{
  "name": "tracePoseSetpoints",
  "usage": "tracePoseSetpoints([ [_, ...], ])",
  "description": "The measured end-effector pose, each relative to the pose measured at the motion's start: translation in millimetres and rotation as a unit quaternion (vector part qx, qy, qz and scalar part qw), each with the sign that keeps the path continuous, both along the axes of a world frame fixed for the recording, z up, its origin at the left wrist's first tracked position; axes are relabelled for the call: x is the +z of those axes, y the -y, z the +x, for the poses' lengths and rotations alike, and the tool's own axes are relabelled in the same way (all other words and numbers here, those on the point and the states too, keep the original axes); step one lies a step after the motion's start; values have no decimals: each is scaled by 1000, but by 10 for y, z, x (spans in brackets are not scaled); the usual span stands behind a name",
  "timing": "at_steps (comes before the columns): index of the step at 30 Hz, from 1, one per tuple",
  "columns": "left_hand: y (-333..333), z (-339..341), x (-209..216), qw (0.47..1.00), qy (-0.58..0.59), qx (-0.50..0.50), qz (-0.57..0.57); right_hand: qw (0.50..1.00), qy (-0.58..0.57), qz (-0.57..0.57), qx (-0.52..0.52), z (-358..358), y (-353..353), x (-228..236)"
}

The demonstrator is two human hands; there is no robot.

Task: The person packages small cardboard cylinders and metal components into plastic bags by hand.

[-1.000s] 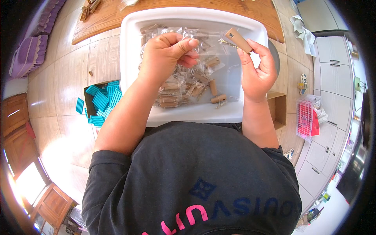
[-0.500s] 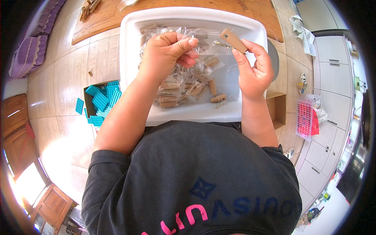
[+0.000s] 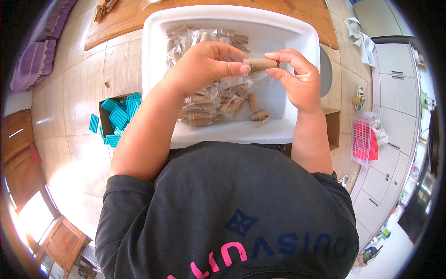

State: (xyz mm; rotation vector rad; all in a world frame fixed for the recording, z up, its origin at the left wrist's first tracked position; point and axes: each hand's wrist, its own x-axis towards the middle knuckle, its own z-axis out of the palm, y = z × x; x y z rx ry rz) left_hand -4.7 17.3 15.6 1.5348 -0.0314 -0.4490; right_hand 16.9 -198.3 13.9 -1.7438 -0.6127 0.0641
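Over the tub, a small brown cardboard tube (image 3: 261, 64) lies level between my two hands. My right hand (image 3: 297, 76) pinches its right end between thumb and fingertips. With thumb in front and fingers behind, my left hand (image 3: 204, 65) closes on the tube's left end; its fingertips are partly hidden. Some clear plastic shows below the left hand, but I cannot tell whether it is held. Beneath are many brown tubes in clear bags (image 3: 202, 114) piled in the white tub (image 3: 232, 137). Two more tubes, one of them a tube tied with string (image 3: 259, 115), rest right of the pile.
Left of the tub stands a box of teal ridged plastic pieces (image 3: 118, 118), some spilling out. An open cardboard box (image 3: 332, 128) sits to the right. Beyond the tub lies a wooden tabletop (image 3: 125, 28). A pink-and-clear basket (image 3: 362, 139) stands near white cabinets (image 3: 395, 93).
My left hand has moved right to meet the tube, and the clear bag it held up is no longer seen raised. My right hand has tilted the tube from slanted to level.
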Motion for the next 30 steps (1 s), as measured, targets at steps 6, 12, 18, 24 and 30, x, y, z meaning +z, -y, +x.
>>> tracePoseSetpoints([
  [6,18,8,-108,988,-103,8,-119,994,-57,28,-85,-64,-149,-5],
  [12,132,-31,-133,961,-118,59,-242,990,109,-65,-65,-64,-171,-104],
  [18,170,-39,-168,948,-105,118,-276,989,68,45,-121,-88,-260,-98],
  [24,226,-90,-172,967,-82,144,-194,970,-140,184,-74,-127,-293,-109],
  [30,200,-62,-76,981,-23,129,-142,977,-139,152,-48,-110,-238,-30],
])
